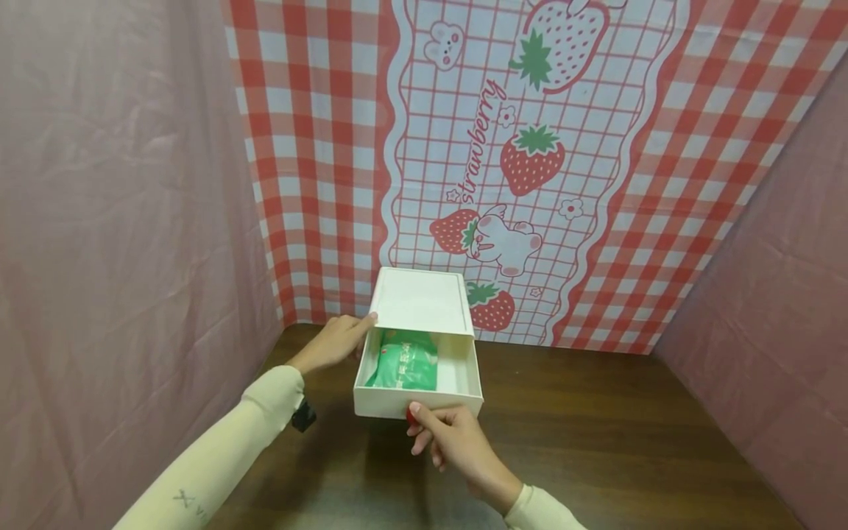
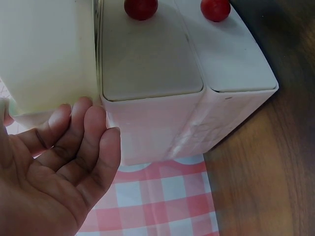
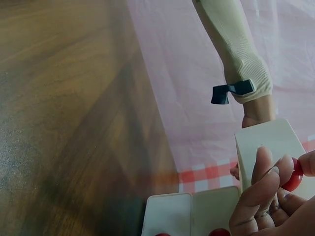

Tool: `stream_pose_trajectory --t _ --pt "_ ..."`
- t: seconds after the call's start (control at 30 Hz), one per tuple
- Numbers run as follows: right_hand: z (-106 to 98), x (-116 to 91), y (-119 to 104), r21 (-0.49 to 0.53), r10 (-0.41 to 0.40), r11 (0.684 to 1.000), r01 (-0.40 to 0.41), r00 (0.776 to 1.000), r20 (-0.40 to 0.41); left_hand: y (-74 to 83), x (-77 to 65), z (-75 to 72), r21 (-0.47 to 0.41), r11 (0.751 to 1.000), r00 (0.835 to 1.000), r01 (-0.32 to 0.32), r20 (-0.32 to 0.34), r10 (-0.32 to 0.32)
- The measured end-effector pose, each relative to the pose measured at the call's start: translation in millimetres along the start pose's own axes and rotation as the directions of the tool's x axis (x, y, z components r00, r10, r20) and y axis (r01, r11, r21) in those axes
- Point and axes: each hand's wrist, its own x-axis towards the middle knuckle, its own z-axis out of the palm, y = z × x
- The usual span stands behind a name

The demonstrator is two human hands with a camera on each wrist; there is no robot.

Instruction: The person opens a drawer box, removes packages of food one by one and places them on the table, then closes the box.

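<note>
A white drawer cabinet (image 1: 424, 298) stands against the checked cloth, its top drawer (image 1: 380, 403) pulled out. Inside the drawer, towards its left side, lies a green plastic packet (image 1: 405, 364) with pale lettering. My right hand (image 1: 457, 440) pinches the red round knob (image 3: 294, 178) on the drawer front between thumb and fingers. On the cabinet's left side my left hand (image 1: 336, 341) rests near the top front edge. In the left wrist view, the fingers (image 2: 91, 132) of that hand are loosely bent against the white side and hold no loose object.
Two lower drawers (image 2: 152, 59) are closed, each with a red knob (image 2: 215, 9). Below spreads a brown wooden table (image 1: 583, 419). A strawberry-print checked cloth (image 1: 530, 221) hangs behind, with pink cloth (image 1: 132, 221) at both sides. A dark band (image 1: 303, 417) sits on the left wrist.
</note>
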Motion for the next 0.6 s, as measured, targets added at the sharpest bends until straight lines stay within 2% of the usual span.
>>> stream_pose_trajectory --t 0.6 --pt "2.2 -8.2 3.7 0.008 0.027 1.0 -0.027 1.0 0.009 1.1 -0.1 -0.7 0.011 1.0 1.0 -0.002 -0.005 0.002"
